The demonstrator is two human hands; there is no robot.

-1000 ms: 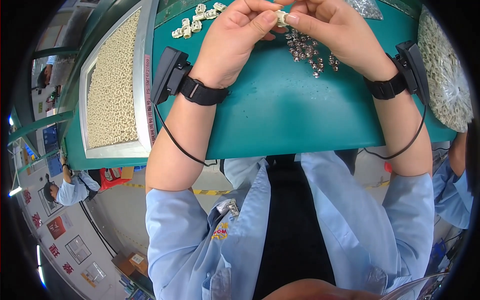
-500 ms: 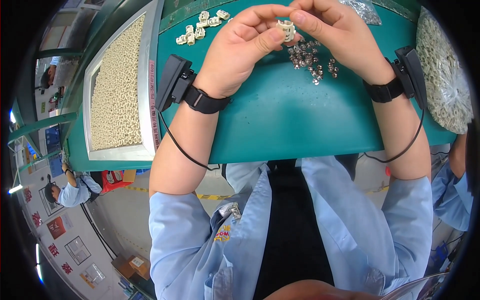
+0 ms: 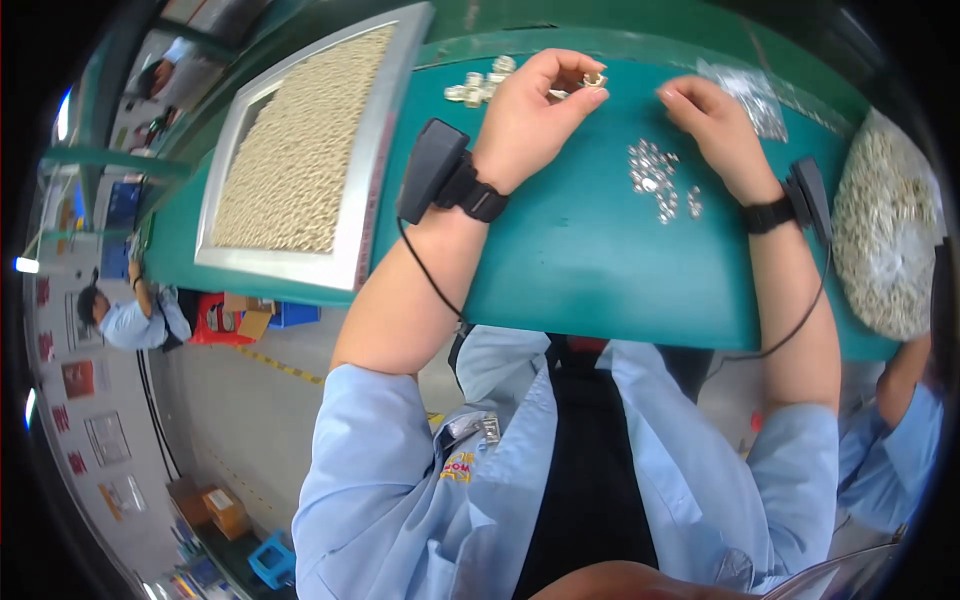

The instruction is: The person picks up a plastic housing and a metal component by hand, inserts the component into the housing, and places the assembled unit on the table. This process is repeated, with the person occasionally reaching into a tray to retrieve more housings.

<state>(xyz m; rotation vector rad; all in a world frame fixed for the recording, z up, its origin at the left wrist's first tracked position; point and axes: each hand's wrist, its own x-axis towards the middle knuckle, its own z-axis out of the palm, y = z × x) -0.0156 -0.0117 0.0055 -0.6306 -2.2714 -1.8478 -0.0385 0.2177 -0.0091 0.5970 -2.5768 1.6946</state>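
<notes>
My left hand (image 3: 535, 120) pinches a small cream-coloured plastic part (image 3: 595, 80) between thumb and fingertips, above the green tabletop. Behind that hand lies a little group of similar cream parts (image 3: 470, 92), partly covered by it. My right hand (image 3: 712, 130) is apart from the left, its thumb and forefinger drawn together; whatever might be between them is too small to make out. Just left of and below it, a loose heap of tiny shiny metal pieces (image 3: 650, 170) is spread on the table. A black strap with a dark box sits on each wrist.
A metal-framed tray (image 3: 350, 200) full of cream parts stands at left. At right lies a big clear bag (image 3: 885, 230) of pale parts, and behind my right hand a smaller clear bag (image 3: 755, 100). Co-workers are at far left (image 3: 145, 310) and right edge (image 3: 895, 440).
My hands, close together at the cream part before, have separated. The left keeps the part; the right has drawn away rightward, near the metal pieces. The whole view has also shifted.
</notes>
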